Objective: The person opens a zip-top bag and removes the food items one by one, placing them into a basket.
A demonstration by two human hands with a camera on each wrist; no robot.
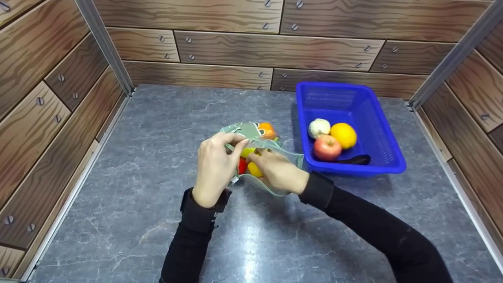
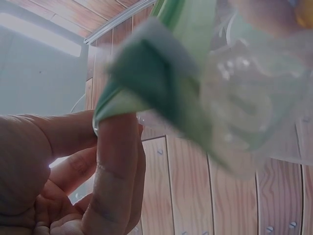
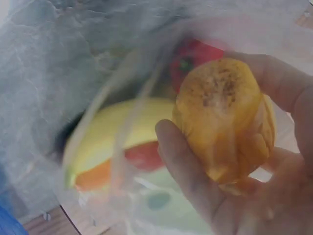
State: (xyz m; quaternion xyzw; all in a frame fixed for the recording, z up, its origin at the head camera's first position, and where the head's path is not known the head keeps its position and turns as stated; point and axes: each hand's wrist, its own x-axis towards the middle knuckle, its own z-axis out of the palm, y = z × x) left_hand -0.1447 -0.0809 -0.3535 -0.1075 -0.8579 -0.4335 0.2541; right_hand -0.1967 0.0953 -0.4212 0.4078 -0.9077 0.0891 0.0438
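Note:
A see-through green zip bag (image 1: 247, 129) with printed pictures lies open on the table, its mouth towards the person. My left hand (image 1: 216, 165) pinches the bag's rim between thumb and fingers at the left side. Inside the mouth, my right hand (image 1: 281, 171) grips a yellow-orange lobed fruit or vegetable (image 3: 225, 117) with a brown-speckled end; its exact kind I cannot tell. Beyond it in the right wrist view are a banana (image 3: 132, 120) and a red pepper (image 3: 188, 61). An orange item (image 1: 268, 131) shows at the bag's far end.
Right of the bag stands a blue plastic basket (image 1: 395, 159). It holds a garlic bulb (image 1: 319, 128), an orange (image 1: 344, 136), an apple (image 1: 327, 148) and a dark eggplant (image 1: 357, 159). Wood-patterned walls (image 1: 220, 47) enclose the grey marbled table (image 1: 129, 188) at the back and both sides.

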